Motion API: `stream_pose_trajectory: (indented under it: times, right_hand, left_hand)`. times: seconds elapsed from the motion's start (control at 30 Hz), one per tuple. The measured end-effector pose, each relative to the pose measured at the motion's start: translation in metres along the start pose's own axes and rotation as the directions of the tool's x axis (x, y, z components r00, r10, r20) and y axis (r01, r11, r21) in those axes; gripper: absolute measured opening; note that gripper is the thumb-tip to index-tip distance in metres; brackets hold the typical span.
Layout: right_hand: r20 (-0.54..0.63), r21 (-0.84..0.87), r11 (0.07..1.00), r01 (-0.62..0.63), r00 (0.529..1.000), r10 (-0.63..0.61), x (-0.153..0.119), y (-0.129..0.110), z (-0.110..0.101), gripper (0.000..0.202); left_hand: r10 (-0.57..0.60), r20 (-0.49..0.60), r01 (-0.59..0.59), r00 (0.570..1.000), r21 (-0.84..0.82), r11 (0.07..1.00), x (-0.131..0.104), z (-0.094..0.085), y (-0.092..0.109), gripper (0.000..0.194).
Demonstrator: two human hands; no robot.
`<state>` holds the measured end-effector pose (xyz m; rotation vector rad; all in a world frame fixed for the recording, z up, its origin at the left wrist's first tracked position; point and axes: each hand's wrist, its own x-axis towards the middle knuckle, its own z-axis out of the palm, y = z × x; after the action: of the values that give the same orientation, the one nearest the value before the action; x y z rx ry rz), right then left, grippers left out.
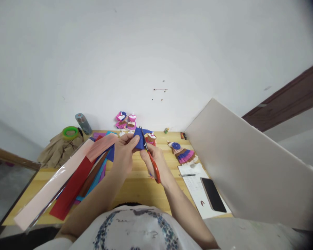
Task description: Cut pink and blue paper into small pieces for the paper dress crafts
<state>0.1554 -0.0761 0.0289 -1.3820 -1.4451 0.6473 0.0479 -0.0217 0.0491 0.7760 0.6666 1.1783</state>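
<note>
My left hand [126,147] pinches a piece of blue crepe paper [139,139] between thumb and fingers, above the table. In my right hand [156,158] is a pair of scissors [154,166] with red handles, its blades pointing away from me. The blades lie against the right part of the blue paper. Just behind the hands stands a small paper doll figure [151,137] in red and brown, partly hidden by my right hand. Two more paper figures, one blue and pink [121,119] and one pink [131,121], stand by the wall.
Strips of coloured crepe paper, a red one [73,187] among them, cover the table's left side. Behind them are a thermos [83,124] and a green ring [70,132] on brown cloth. Rightward are a ruffled paper dress [182,152], a pen [188,175], a phone [213,194] and a white panel [247,163].
</note>
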Motion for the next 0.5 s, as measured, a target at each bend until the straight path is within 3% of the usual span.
stream_pose_trajectory:
  times: [0.13, 0.5]
  right_hand:
    - [0.015, -0.016, 1.0, 0.001, 1.0, -0.001, -0.0009, 0.0003, -0.0009, 0.044]
    - [0.016, -0.006, 1.0, -0.02, 1.0, 0.02, -0.0011, 0.0038, -0.0005, 0.045]
  left_hand:
    - [-0.016, 0.043, 0.013, 0.999, 0.064, 0.998, 0.0036, 0.0005, 0.0053, 0.026]
    - [0.026, 0.021, -0.028, 0.999, 0.102, 0.994, 0.0026, 0.0044, -0.0005, 0.025]
